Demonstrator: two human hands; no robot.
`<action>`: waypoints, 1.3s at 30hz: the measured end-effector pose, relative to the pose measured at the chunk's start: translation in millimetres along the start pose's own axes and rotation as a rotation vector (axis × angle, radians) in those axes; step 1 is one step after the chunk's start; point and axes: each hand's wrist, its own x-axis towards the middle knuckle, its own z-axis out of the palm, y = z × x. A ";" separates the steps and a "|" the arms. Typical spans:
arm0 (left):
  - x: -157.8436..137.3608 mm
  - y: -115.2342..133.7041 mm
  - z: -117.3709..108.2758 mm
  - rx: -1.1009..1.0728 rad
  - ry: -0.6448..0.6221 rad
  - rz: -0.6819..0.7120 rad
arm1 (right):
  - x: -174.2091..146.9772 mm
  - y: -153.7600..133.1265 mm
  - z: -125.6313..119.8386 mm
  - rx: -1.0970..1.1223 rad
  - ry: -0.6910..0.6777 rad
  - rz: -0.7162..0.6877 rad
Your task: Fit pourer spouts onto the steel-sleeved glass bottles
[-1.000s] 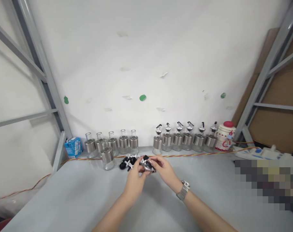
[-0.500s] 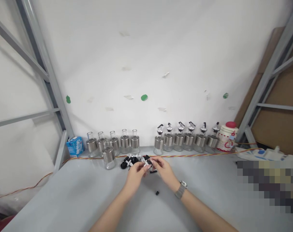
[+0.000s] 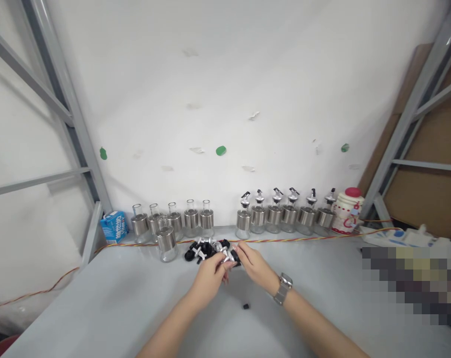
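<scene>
My left hand (image 3: 208, 276) and my right hand (image 3: 256, 268) meet over the grey table. Between their closed fingertips is a silver-and-black bottle pourer (image 3: 233, 256), partly covered by the fingers. Just behind them lies a heap of loose pourer parts (image 3: 206, 248), black and silver. A small black cap (image 3: 246, 307) rests on the table, nearer to me than the hands. Left of the heap stands a glass bottle (image 3: 167, 240) with a steel band and an uncapped neck.
Against the wall, several uncapped bottles (image 3: 191, 219) stand at left and several bottles with pourers (image 3: 274, 216) at right. A blue carton (image 3: 114, 227), a white jar with a red lid (image 3: 347, 213) and a twisted cable (image 3: 277, 240) lie along the back.
The right hand has turned slightly and its fingers have shifted on the pourer. The small black cap now lies a little nearer and in a different orientation.
</scene>
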 end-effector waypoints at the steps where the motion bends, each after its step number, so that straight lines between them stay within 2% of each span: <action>1: -0.6 1.0 -0.2 0.013 -0.008 0.007 | -0.7 0.1 1.4 0.017 -0.003 0.003; 13: -4.2 4.9 -6.5 0.154 -0.095 0.032 | -6.4 3.5 13.6 0.048 -0.074 -0.002; 19: -5.2 4.8 -3.0 0.097 -0.087 0.026 | -10.0 -0.8 20.7 0.219 -0.039 0.058; 24: -1.9 3.9 2.6 -0.150 -0.075 -0.064 | -5.4 -4.5 18.0 0.315 -0.032 0.138; 27: 1.0 4.5 7.1 -0.310 -0.111 -0.125 | -0.8 -8.2 8.2 0.195 0.007 0.085; 32: 0.1 8.4 10.5 -0.434 -0.174 -0.204 | 0.4 -13.2 -1.1 -0.006 0.049 0.018; 34: -1.3 8.7 7.4 -0.547 -0.243 -0.287 | -0.7 -13.8 -0.2 -0.046 0.063 -0.017; 37: -3.0 7.6 -1.3 -0.747 -0.425 -0.467 | -2.6 -14.5 1.3 -0.109 0.069 -0.084; 39: -4.1 7.9 -6.3 -0.802 -0.506 -0.541 | -3.6 -15.7 0.5 -0.153 0.062 -0.129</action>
